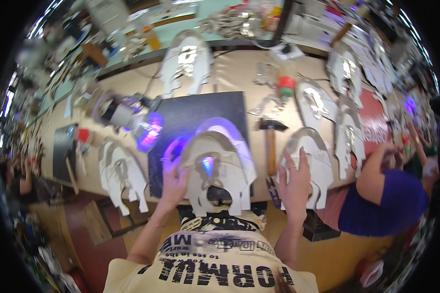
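Observation:
A flat white shoe upper with a grey toe band lies in front of me, overlapping another upper on a black mat. My left hand grips its left edge, thumb on top and a ring on one finger. To the right, my right hand rests with fingers stretched over another shoe upper. Its fingertips touch the white surface, and I see nothing held in it. Blue-violet light from a lamp falls across the mat beside my left hand.
A hammer and blue-handled snips lie right of the mat. Beyond them stands a bottle with a red label. More uppers are spread about the table. A person in purple sits close on the right.

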The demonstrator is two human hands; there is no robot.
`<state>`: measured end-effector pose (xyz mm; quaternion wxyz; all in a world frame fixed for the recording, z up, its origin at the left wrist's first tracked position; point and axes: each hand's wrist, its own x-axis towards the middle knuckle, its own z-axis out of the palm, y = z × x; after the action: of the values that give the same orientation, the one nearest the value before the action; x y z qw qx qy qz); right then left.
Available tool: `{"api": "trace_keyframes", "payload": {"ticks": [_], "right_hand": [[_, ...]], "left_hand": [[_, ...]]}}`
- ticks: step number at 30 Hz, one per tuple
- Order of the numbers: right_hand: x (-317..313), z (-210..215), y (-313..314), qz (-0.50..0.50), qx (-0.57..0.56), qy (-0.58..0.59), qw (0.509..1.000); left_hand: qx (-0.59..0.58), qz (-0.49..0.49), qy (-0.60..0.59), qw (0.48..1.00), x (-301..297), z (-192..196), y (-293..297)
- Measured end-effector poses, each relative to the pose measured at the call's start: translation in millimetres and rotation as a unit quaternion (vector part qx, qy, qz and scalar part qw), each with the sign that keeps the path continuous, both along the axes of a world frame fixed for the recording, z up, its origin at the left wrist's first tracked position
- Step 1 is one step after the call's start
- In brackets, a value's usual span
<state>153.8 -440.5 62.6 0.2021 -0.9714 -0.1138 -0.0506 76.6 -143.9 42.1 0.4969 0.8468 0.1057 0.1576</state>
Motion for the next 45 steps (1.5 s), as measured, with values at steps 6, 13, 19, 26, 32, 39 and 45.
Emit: {"api": "trace_keyframes", "payload": {"ticks": [6, 13, 19, 26, 32, 39, 45], "right_hand": [[10.5, -16.5, 36.7, 0.183, 0.338, 0.195, 0.902], [18.7, -19.2, 22.4, 0.218, 0.464, 0.315, 0.799], [38.9, -41.8, 86.5, 0.007, 0.381, 0.207, 0.901], [61.6, -59.8, 104.3, 0.086, 0.145, 0.03, 0.985], [75.8, -56.4, 104.6, 0.106, 0.317, 0.139, 0.932], [112.1, -46.9, 123.4, 0.139, 0.276, 0.014, 0.951], [90.7, -37.1, 95.8, 0.095, 0.147, -0.082, 0.981]], "left_hand": [[-0.025, -0.117, -0.159, 0.98, -24.5, 4.1, -20.8], [-0.165, -0.066, -0.135, 0.975, -38.5, 15.3, -22.9], [-0.238, -0.068, -0.079, 0.966, -46.3, 4.4, 15.5], [-0.274, -0.016, 0.038, 0.961, -34.3, -12.2, 49.8], [-0.218, 0.044, 0.011, 0.975, -20.3, -19.1, 73.8], [0.083, 0.181, 0.067, 0.978, -7.5, -12.9, 101.1], [0.311, 0.169, 0.042, 0.934, -10.7, -24.9, 44.8]]}}
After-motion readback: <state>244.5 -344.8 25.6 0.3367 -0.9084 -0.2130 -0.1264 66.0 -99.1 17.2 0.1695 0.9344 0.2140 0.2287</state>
